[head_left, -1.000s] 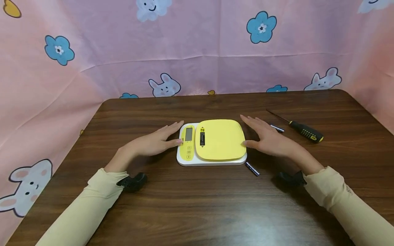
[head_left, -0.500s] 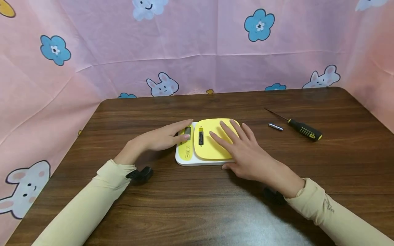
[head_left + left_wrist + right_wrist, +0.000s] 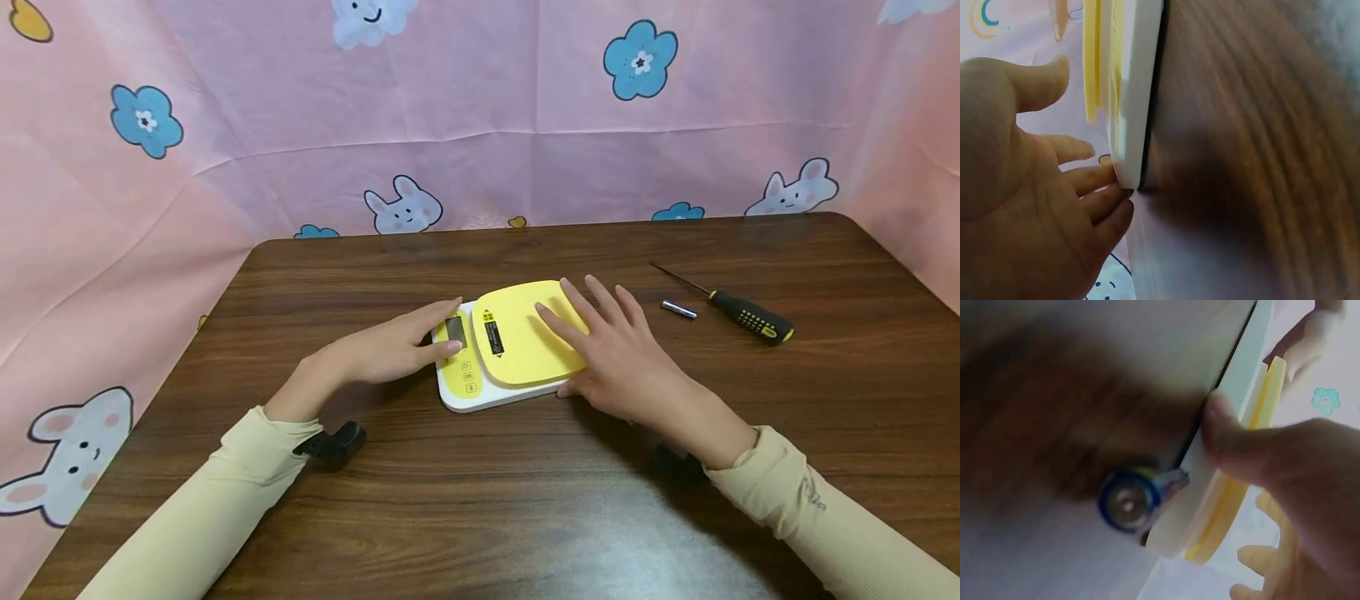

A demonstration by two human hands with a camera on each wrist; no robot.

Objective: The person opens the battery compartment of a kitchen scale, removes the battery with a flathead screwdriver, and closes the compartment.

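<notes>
A yellow and white kitchen scale [image 3: 517,337] lies slightly turned on the wooden table. At its left end, my left hand [image 3: 378,350] has its fingertips on the edge and its thumb over the display [image 3: 456,332]. In the left wrist view, the fingers of that hand meet the corner of the white base [image 3: 1132,125]. Spread over the right part of the yellow platform is my right hand [image 3: 630,375]. Its thumb [image 3: 1222,425] presses the near side of the base in the right wrist view. Close by that thumb lies a battery [image 3: 1127,503], mostly hidden by the hand in the head view.
Another battery [image 3: 678,309] lies to the right of the scale, beside a screwdriver [image 3: 750,318] with a black and yellow handle. A pink patterned cloth [image 3: 480,100] hangs behind the table [image 3: 450,500].
My right hand has come from beside the scale's right end to over its platform and near side. The left hand has shifted onto the display end. The scale has turned slightly counterclockwise.
</notes>
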